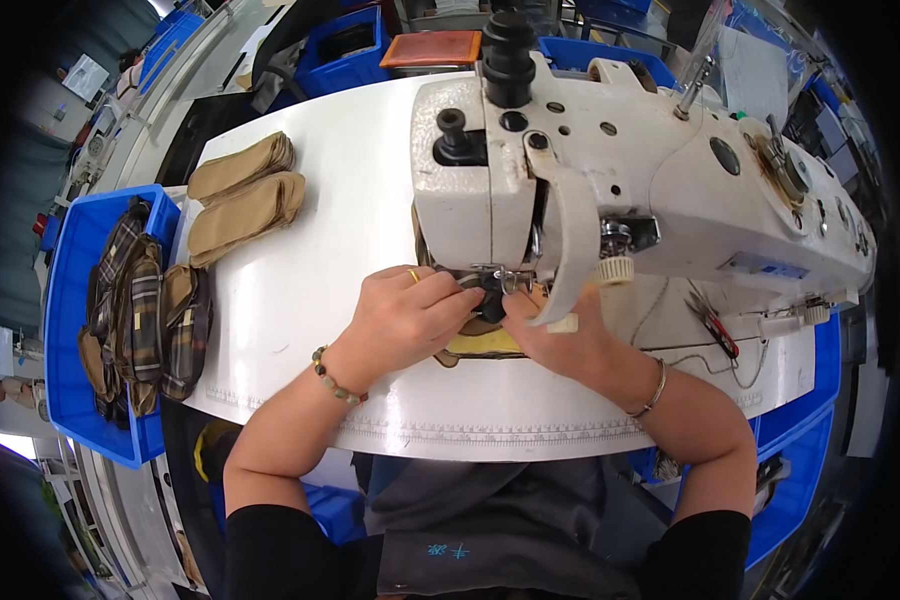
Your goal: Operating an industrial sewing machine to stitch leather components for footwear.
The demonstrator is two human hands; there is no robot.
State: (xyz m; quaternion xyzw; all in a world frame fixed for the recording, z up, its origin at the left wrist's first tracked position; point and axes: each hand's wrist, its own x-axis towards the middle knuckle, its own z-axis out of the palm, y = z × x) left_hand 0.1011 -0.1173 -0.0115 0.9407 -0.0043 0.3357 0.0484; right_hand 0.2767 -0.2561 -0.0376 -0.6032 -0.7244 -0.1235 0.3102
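A white industrial sewing machine (650,180) stands over the table. Both my hands are close to its needle area. My left hand (410,315), with a ring and a beaded bracelet, has its fingers closed on a dark piece of fabric (489,304) under the presser foot. From the other side, my right hand (565,335) pinches the same fabric, its fingertips partly hidden behind the machine's white curved guard. Below the fingers, a yellow and brown edge of material (485,346) lies on the machine bed.
Two stacks of tan fabric pieces (245,215) lie at the table's left. Beside them, a blue bin (58,330) holds plaid fabric pieces (145,305). Red-handled thread snips (715,328) and a loose cord lie on the right. A printed ruler (490,434) runs along the front edge.
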